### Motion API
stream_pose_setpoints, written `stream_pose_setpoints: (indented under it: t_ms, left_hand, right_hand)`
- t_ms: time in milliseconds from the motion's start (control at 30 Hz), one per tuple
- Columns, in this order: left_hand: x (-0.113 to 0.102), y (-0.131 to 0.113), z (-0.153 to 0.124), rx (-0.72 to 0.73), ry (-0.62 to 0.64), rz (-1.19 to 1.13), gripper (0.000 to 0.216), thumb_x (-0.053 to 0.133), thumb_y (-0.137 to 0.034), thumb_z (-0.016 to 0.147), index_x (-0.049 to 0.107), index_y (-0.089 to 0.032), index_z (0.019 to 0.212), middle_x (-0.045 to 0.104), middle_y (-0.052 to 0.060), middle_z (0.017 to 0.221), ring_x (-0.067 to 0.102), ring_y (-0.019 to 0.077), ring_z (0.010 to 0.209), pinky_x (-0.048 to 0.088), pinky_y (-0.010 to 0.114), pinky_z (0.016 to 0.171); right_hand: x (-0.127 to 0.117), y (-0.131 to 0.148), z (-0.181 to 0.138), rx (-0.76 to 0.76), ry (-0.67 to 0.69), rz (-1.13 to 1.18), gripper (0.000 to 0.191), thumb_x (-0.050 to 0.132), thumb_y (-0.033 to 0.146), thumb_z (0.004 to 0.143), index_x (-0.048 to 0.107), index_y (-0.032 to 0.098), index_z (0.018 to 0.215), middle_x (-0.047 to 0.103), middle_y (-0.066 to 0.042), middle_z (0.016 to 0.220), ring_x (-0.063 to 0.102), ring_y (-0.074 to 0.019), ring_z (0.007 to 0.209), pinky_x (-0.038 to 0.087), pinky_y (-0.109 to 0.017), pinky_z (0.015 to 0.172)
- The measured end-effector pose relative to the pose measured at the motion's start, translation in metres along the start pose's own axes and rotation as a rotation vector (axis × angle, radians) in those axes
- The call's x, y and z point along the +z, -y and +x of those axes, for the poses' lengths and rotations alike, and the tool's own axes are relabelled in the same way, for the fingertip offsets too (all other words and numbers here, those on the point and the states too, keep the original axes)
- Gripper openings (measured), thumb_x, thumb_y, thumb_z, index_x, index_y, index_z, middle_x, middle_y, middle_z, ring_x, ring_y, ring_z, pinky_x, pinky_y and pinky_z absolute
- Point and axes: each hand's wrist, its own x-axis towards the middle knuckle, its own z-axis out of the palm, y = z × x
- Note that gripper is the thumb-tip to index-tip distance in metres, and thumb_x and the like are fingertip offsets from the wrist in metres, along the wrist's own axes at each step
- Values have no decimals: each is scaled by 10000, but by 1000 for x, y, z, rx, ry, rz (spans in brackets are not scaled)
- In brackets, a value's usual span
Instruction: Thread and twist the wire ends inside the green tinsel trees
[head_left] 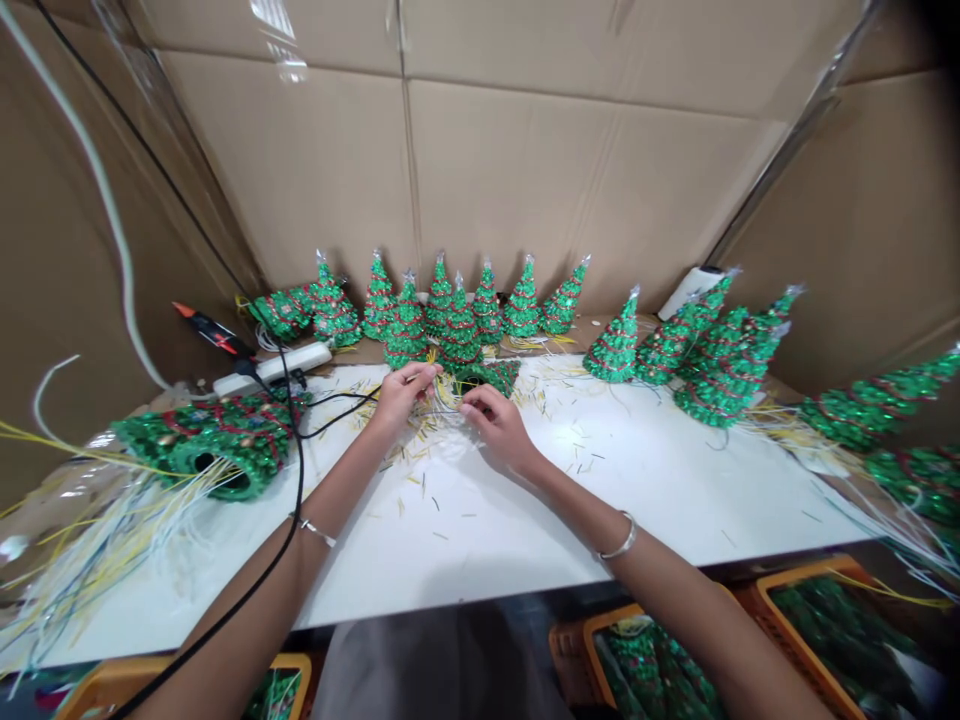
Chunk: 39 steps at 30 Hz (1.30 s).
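My left hand (407, 392) pinches a small bunch of thin yellow and white wires (433, 360) over the middle of the white table (517, 540). Close by on the right, my right hand (495, 420) has its fingers closed on the thin wires, though their tips are partly hidden. Just behind both hands a green miniature Christmas tree (499, 375) lies on its side, its hollow base facing me. Short yellow and dark wire clippings (420, 430) are scattered around and under my hands.
Several decorated trees (460, 330) stand along the cardboard wall. A larger tree (217, 440) with long wires lies at left, near a soldering iron (214, 332) and white power strip (274, 367). A black cable (300, 450) crosses my left forearm. Orange crates (600, 640) sit below the table's front edge.
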Motion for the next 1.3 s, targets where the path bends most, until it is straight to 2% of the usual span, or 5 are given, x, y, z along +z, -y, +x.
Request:
stream_pose_setpoints:
  t_ms: [133,300,567,867,1300]
  left_hand:
    - [4,-4,-6,44,7,41,361,774,-496,699,749,-157,820,584,-12,603,458,97,545,312,227,518]
    - [15,-14,-17,44,12,53,350,756,-491,717,752,-159,829,584,-7,586,485,113,558,357,235,545]
    - [23,-13,-23,18,-36,17,339,766,-469,704,752,-153,825,594,-14,571,498,100,540,361,219,530]
    - [31,-18,-29,-15,15,38,327,760,-458,697,740,-152,810,613,-4,557,517,117,505,377,238,511]
    - [36,-5,-31,-6,42,19,324,768,-475,691,698,-168,768,566,-32,505,489,108,472,368,236,498]
  right_hand:
    - [9,5,-3,211,-37,248,226,591,429,875,582,204,883,558,9,750,479,-125,634,401,-239,582]
    - [13,13,-3,291,-89,334,259,621,453,836,587,203,890,575,17,732,416,-99,544,345,-223,491]
    - [14,16,-3,332,-122,366,256,669,421,798,617,191,898,554,32,673,433,-92,481,374,-225,420]
    - [12,9,0,304,-192,366,280,680,462,788,618,194,842,574,27,669,456,-92,477,380,-232,432]
    - [8,3,4,327,-145,414,298,714,463,737,640,188,823,559,37,595,427,-88,435,340,-236,412]
